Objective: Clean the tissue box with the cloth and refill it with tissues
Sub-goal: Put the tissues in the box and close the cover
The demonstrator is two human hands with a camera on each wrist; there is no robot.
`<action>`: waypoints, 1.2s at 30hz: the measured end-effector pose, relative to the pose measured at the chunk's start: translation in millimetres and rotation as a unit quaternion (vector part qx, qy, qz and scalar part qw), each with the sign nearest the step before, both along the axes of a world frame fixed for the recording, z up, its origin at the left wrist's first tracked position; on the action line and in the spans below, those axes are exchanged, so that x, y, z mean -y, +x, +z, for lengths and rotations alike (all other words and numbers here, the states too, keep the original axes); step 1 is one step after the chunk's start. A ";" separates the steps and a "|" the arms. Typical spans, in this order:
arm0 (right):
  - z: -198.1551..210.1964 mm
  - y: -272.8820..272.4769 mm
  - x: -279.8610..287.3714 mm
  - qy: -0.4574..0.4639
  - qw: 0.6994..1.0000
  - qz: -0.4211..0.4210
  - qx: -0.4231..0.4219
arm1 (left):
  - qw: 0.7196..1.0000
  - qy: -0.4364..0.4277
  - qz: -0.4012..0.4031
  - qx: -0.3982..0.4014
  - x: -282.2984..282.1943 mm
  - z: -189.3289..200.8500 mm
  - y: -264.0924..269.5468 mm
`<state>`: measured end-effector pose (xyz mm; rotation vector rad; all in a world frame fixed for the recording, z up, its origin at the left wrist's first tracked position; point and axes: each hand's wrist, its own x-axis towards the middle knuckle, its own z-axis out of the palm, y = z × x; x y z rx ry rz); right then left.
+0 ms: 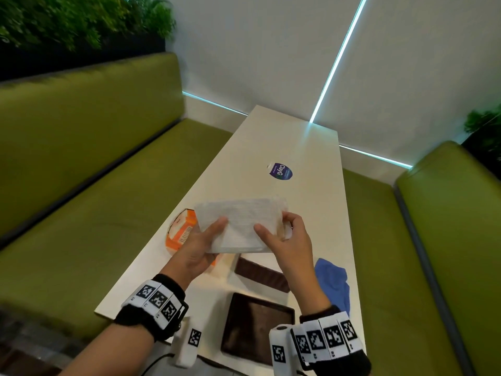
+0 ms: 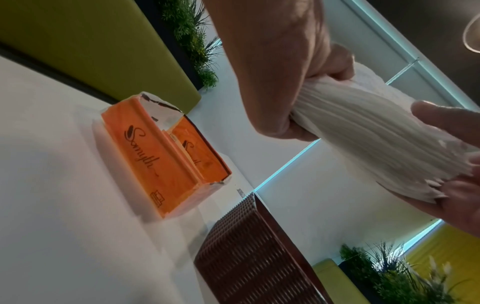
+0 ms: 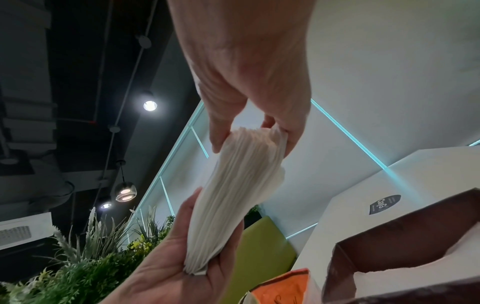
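A thick stack of white tissues (image 1: pixel 241 226) hangs in the air above the table, held at both ends. My left hand (image 1: pixel 208 237) grips its left end, thumb on top and fingers underneath (image 2: pixel 280 82). My right hand (image 1: pixel 282 232) pinches the right end (image 3: pixel 249 92). The stack (image 3: pixel 233 195) bows between the two hands. Below it lies a torn orange tissue packet (image 1: pixel 181 232), open on top (image 2: pixel 166 156). A brown woven-textured tissue box part (image 1: pixel 261 274) lies right of the packet, and a dark open box part (image 1: pixel 257 327) sits near the front edge. A blue cloth (image 1: pixel 334 283) lies crumpled at the right.
The white table (image 1: pixel 311 213) is narrow, with green bench seats (image 1: pixel 108 207) on both sides. A round dark sticker (image 1: pixel 280 171) lies on its far half. Plants stand behind the left bench (image 1: pixel 81 20). A wall closes off the table's far end.
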<state>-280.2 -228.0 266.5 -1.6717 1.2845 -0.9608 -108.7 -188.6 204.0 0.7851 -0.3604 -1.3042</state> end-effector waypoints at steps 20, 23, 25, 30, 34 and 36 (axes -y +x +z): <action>-11.0 -26.4 10.7 0.273 0.946 0.087 0.152 | 0.987 0.096 -0.106 0.076 6.2 22.4 -6.8; -15.9 -30.8 16.3 0.266 0.947 0.068 0.164 | 0.981 0.106 -0.131 0.099 9.4 24.9 -10.9; -18.2 -36.2 21.7 0.266 0.940 0.052 0.206 | 0.979 0.112 -0.147 0.081 13.3 27.2 -14.0; -17.2 -49.7 33.6 0.261 0.923 0.000 0.282 | 0.967 0.116 -0.186 0.129 32.7 32.6 -24.9; -22.9 -60.7 43.1 0.225 0.943 -0.079 0.232 | 0.920 0.169 -0.114 0.335 53.1 25.9 -35.9; -29.0 -59.7 45.0 0.227 0.958 -0.095 0.148 | 0.886 0.156 -0.115 0.422 57.6 23.1 -44.7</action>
